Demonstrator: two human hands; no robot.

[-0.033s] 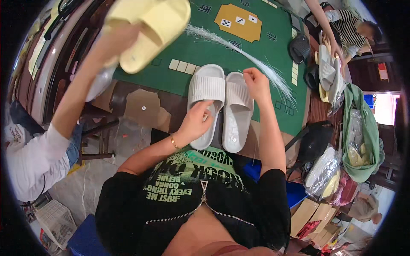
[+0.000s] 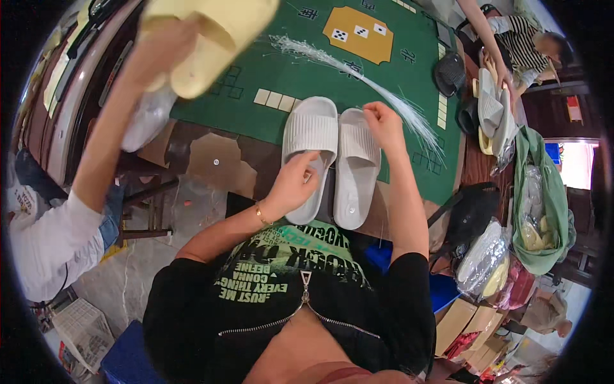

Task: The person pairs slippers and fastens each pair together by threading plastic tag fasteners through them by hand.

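Two light grey slide slippers lie side by side at the table's near edge, a left slipper (image 2: 309, 128) and a right slipper (image 2: 354, 195), both with ribbed straps. My left hand (image 2: 295, 185) rests over the left slipper's foot opening, its fingers curled by the strap's lower edge. Above the outer side of the right slipper's strap, my right hand (image 2: 385, 128) is closed in a pinch. Anything in either hand is too small or hidden to name. Beyond the slippers lies a bundle of thin clear plastic strands (image 2: 358, 73).
At the left, another person's hand (image 2: 163, 54) holds pale yellow slippers (image 2: 208, 54) over the green mat (image 2: 262, 128). A black mesh basket (image 2: 449, 73) stands at the right. Farther right are bagged slippers (image 2: 483, 256), a green sack (image 2: 540, 237) and another person's arm (image 2: 491, 45).
The other person's hand at the left has moved slightly left and away with the yellow slippers. My own hands and the grey slippers have stayed in place.
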